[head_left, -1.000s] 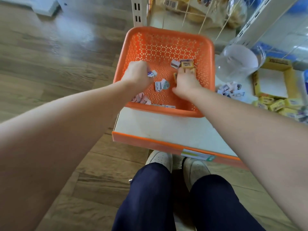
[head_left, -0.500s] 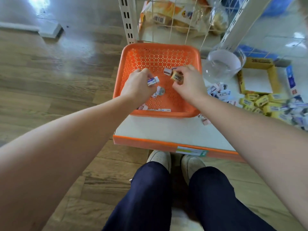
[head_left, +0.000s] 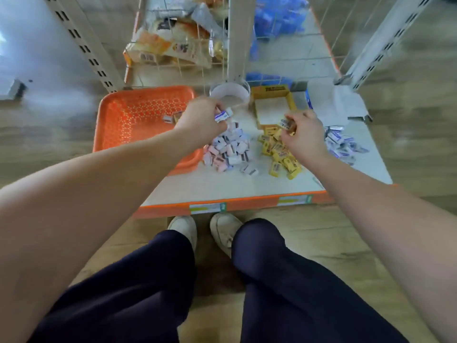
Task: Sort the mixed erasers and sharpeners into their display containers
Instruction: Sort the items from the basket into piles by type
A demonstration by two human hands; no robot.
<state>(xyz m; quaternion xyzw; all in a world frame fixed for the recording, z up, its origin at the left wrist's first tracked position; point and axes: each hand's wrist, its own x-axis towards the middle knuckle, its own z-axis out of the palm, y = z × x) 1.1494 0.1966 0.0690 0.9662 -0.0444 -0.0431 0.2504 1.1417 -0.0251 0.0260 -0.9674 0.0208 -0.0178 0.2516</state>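
Two small pieces sat pinched in my fingers: a blue-and-white eraser (head_left: 223, 115) in my left hand (head_left: 201, 118), a yellow piece (head_left: 285, 124) in my right hand (head_left: 305, 136). Both looked light and stiff, and were probably best gripped across their short sides. Sorted piles (head_left: 230, 151) lay mid-shelf (head_left: 222, 186), with the orange basket (head_left: 138, 125) at its left edge.

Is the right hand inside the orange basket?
No, the right hand pinches a yellow packet above the pile of yellow packets on the white shelf, well right of the orange basket.
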